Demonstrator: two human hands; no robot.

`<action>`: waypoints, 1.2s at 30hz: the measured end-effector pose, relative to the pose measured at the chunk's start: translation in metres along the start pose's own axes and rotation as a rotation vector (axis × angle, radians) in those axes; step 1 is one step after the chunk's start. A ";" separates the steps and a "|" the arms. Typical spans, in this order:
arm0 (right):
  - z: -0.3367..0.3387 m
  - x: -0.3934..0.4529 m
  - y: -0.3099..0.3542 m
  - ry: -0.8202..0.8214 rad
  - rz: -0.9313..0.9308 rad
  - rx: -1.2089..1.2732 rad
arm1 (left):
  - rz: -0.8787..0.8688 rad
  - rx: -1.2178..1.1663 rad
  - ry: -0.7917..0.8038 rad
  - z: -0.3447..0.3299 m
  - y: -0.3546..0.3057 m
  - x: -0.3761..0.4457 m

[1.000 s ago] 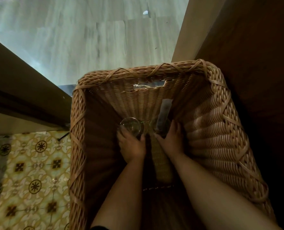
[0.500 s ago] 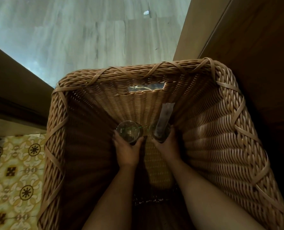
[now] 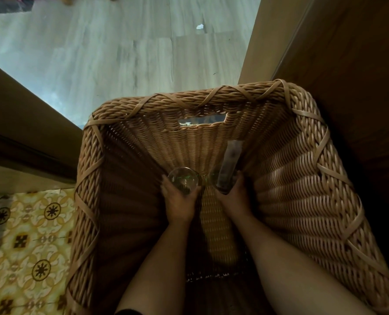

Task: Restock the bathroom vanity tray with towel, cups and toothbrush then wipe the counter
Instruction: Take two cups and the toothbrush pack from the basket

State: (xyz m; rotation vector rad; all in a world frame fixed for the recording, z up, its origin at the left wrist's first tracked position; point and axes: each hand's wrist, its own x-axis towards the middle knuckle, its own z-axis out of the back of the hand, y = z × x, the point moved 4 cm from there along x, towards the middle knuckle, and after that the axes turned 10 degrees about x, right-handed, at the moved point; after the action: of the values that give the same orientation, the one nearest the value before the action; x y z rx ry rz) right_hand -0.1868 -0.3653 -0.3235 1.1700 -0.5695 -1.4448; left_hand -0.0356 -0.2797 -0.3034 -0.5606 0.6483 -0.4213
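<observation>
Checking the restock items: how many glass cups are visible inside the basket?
2: one glass cup in the left hand, another cup, holding a wrapped packet, in the right hand. Dark basket corners may hide more.

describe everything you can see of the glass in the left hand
The glass is clear and round-rimmed, seen from above with its mouth up, so roughly upright. A faint green glint crosses the inside. The left hand grips its near side, fingers around the wall. It sits deep inside the wicker basket, near the far wall, left of a second glass holding a wrapped packet.
</observation>
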 end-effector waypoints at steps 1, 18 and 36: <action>-0.001 -0.001 0.001 -0.001 0.001 -0.009 | -0.018 0.020 0.007 -0.001 0.000 0.000; 0.098 -0.130 0.170 0.140 0.038 -0.136 | -0.184 0.031 0.015 0.146 -0.086 -0.150; -0.035 -0.273 0.393 0.560 0.679 -0.295 | -0.168 -0.118 -0.472 0.432 0.011 -0.176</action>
State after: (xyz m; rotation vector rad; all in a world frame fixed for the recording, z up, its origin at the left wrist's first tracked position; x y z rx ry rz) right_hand -0.0143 -0.1991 0.0919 0.9531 -0.2947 -0.5591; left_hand 0.1253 -0.0260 0.0533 -0.7988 0.1738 -0.3908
